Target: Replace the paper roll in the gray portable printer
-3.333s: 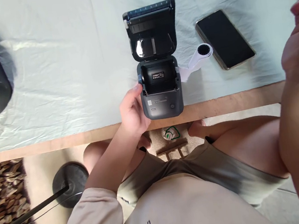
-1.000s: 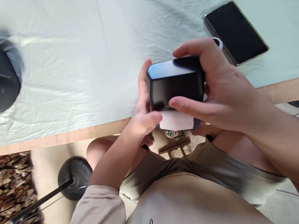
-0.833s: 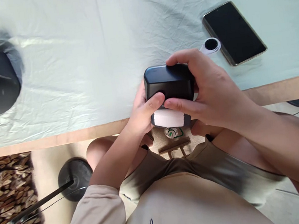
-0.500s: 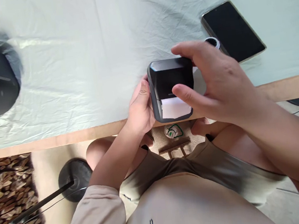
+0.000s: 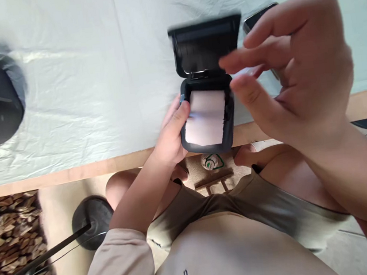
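"What's happening with the printer point(image 5: 229, 143)?"

"Its lid point(image 5: 204, 48) is standing up now, leaning back on the hinge; a moment ago it was lying closed over the paper point(image 5: 206, 119)."

"So the paper is showing?"

"Yes, it's lying in the well and reaching down toward the front rim, its right side looking ragged. Opening up is putting the inside within reach, so I'm guessing the work is turning back to the paper."

"Where is the printer sitting?"

"At the near edge of the surface point(image 5: 72, 79). I'm not managing to tell whether it's resting there or being held just above."

"And the hands?"

"The left hand point(image 5: 171, 132) is grasping the printer by its left side, the thumb lying over the rim. The right hand point(image 5: 306, 73) is hovering beside the lid, its grip released, nothing showing between thumb and fingers. The fingertips are blurring over the lid's edge, so I can't tell whether they're touching."

"It's hiding most of the phone point(image 5: 257, 17), too."
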The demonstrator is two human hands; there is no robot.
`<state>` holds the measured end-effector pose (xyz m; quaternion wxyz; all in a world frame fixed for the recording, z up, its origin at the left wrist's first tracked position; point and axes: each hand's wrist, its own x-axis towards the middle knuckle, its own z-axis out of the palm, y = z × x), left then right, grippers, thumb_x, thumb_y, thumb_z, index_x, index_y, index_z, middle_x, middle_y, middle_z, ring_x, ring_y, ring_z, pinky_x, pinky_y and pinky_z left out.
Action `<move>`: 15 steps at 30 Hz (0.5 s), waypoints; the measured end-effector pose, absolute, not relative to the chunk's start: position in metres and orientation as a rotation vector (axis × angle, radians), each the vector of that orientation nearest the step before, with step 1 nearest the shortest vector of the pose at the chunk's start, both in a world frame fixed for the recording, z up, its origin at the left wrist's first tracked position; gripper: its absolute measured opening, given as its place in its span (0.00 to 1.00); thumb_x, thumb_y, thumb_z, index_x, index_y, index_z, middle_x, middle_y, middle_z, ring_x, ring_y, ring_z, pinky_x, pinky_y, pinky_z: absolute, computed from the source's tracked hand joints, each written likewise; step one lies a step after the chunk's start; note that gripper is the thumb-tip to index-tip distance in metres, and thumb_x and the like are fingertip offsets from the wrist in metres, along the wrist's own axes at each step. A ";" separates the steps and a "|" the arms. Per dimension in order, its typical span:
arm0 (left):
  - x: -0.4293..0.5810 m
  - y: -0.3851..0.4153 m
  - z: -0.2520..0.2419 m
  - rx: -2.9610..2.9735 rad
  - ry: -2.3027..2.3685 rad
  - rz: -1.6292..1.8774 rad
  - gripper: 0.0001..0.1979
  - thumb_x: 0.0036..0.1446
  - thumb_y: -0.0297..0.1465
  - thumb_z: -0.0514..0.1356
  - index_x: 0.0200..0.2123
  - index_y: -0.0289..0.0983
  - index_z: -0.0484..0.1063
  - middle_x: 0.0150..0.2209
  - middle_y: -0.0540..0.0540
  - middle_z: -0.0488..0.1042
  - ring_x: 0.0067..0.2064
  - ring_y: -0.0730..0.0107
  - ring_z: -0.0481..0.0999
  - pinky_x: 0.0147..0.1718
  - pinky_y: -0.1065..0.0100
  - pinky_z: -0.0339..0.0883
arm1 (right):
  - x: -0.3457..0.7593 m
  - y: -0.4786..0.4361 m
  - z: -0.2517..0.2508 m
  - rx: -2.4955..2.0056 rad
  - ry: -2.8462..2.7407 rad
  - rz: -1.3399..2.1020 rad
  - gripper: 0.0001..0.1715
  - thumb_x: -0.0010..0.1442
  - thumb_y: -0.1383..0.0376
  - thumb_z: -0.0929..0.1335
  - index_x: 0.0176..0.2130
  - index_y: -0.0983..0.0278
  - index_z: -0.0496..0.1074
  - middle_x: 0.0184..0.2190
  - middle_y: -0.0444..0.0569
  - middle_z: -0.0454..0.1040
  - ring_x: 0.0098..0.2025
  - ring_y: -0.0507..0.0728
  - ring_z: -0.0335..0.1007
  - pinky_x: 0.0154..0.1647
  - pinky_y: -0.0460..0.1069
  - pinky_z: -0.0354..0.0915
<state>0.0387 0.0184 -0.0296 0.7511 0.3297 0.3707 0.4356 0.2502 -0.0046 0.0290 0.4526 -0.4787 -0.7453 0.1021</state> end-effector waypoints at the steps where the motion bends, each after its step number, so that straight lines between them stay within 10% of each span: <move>1: 0.037 0.018 -0.032 0.751 0.827 0.947 0.24 0.72 0.56 0.75 0.54 0.42 0.86 0.50 0.42 0.89 0.61 0.42 0.91 0.52 0.57 0.89 | 0.252 -0.002 0.026 -1.141 -1.904 0.192 0.07 0.82 0.64 0.70 0.58 0.54 0.73 0.57 0.44 0.85 0.57 0.56 0.90 0.48 0.53 0.81; 10: 0.034 0.015 -0.042 1.049 0.699 0.980 0.30 0.73 0.56 0.77 0.66 0.46 0.80 0.70 0.42 0.85 0.81 0.38 0.78 0.77 0.50 0.79 | 0.255 -0.010 0.020 -1.395 -2.279 -0.100 0.04 0.74 0.64 0.71 0.43 0.59 0.77 0.33 0.46 0.82 0.30 0.55 0.73 0.30 0.52 0.41; 15: 0.034 0.013 -0.039 1.006 0.735 0.968 0.32 0.72 0.57 0.77 0.66 0.45 0.81 0.63 0.42 0.89 0.76 0.39 0.84 0.66 0.55 0.86 | 0.254 -0.011 0.017 -1.529 -2.216 0.076 0.07 0.72 0.59 0.75 0.48 0.56 0.79 0.26 0.45 0.71 0.25 0.51 0.66 0.30 0.48 0.40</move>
